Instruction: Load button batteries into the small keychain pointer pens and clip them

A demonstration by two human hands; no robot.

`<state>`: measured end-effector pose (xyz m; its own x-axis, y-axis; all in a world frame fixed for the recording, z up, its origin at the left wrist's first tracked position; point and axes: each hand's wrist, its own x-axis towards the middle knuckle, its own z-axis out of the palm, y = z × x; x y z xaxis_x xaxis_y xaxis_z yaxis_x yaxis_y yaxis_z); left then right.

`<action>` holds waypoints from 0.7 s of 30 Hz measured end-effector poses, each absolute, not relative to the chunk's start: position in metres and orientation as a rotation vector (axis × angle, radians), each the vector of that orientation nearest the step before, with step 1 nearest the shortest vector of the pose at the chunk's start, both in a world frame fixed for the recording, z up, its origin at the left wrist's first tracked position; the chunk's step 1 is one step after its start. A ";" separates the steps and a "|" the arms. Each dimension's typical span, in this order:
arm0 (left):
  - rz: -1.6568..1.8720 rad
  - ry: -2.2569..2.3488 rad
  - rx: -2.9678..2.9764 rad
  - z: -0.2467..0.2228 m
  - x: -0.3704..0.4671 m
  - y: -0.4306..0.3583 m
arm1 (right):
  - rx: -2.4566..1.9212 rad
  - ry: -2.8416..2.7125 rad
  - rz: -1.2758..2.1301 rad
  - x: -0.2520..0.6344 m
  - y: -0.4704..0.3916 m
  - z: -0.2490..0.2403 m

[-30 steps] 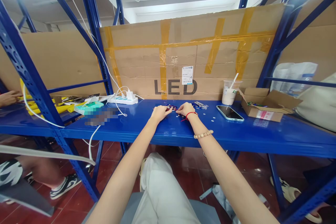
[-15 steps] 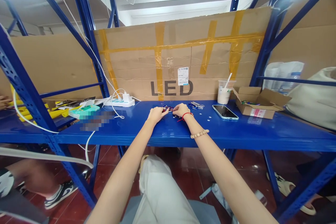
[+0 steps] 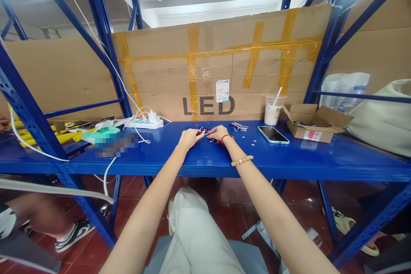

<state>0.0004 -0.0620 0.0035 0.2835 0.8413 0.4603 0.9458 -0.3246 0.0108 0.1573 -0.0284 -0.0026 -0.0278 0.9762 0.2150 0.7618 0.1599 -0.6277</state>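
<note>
Both my hands meet over the middle of the blue tabletop (image 3: pixel 205 158), near its back. My left hand (image 3: pixel 190 138) is closed, its thumb and fingertips pinching a small, partly red piece that is too small to name. Close to its right, my right hand (image 3: pixel 219 133) has its fingers pinched together, and its fingertips hide what they hold, if anything. Small dark and shiny pieces (image 3: pixel 203 130) show between and behind the hands. Just right of my right hand lies a little group of blue and silver metal pieces (image 3: pixel 238 127).
To the right are a phone (image 3: pixel 272 135), a drink cup (image 3: pixel 272 115) with a straw, and an open cardboard box (image 3: pixel 313 134). A power strip (image 3: pixel 144 124) with cables and a teal packet (image 3: pixel 101 135) lie left. Taped cardboard (image 3: pixel 160 77) stands behind; blue posts (image 3: pixel 104 21) frame the table.
The view has shifted slightly. My hands stay in nearly the same place, with the right fingers a little changed in pose near the left fingertips.
</note>
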 end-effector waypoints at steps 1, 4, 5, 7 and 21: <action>-0.574 -1.639 -2.285 0.003 0.000 -0.062 | -1.631 -1.849 0.461 0.158 -0.028 -0.003; -0.589 -1.638 -2.276 0.003 0.000 -0.063 | -1.596 -1.875 0.459 0.158 -0.027 -0.004; -0.590 -1.639 -2.279 0.003 0.000 -0.063 | -1.596 -1.881 0.451 0.158 -0.027 -0.004; -0.589 -1.641 -2.290 0.004 0.000 -0.064 | -1.612 -1.891 0.432 0.158 -0.028 -0.003; -0.566 -1.694 -2.393 0.002 -0.003 -0.059 | -0.997 -1.675 0.766 0.147 -0.020 -0.002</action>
<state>-0.0032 -0.0594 0.0019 0.2890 0.8744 0.3897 0.9331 -0.3483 0.0894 0.1470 -0.0205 -0.0019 -0.1602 0.8879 0.4312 0.2544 0.4592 -0.8511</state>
